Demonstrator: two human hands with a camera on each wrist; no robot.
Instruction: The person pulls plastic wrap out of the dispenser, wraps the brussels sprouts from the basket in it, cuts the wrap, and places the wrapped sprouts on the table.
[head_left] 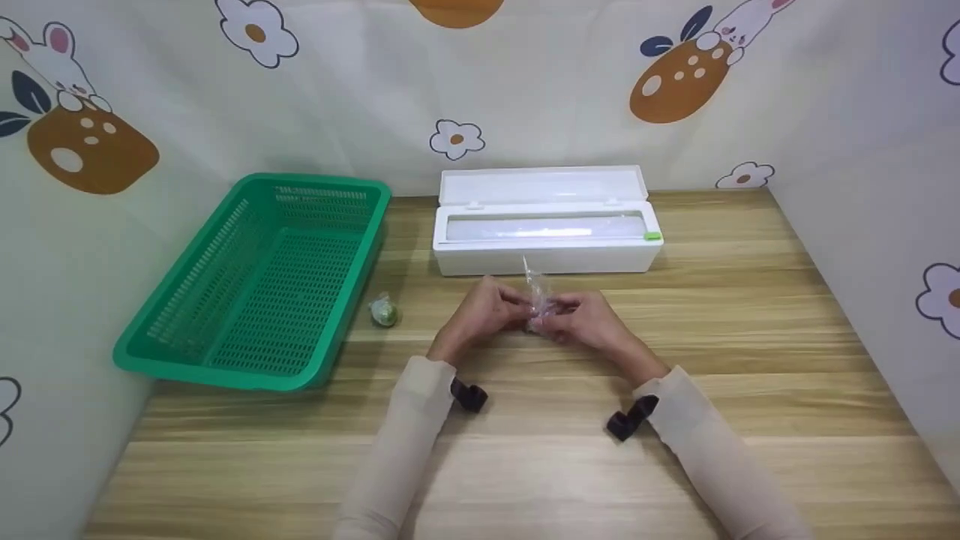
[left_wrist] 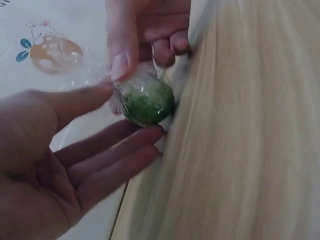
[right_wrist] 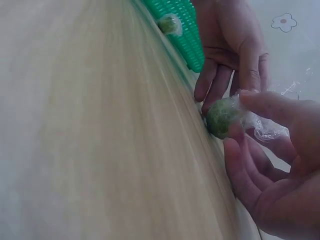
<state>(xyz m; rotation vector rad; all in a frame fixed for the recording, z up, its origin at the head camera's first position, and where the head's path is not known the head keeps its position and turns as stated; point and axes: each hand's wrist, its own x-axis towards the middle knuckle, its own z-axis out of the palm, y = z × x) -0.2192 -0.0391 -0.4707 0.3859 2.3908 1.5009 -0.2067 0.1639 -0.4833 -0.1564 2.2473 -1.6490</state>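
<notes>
Both hands meet over the wooden table around a small round green fruit in clear cling film. My left hand has its thumb on the gathered film and its fingers along the fruit's lower side. From the other side, the thumb and fingers of my right hand pinch the fruit and its film, as the right wrist view shows. A loose tail of film stands up above the fingers in the head view. Another green fruit wrapped in film lies left of the hands.
A green slotted basket stands at the left, beside the second wrapped fruit. Behind the hands, a white cling film box has its lid up and a roll inside. Patterned cloth hangs along the table's back and sides.
</notes>
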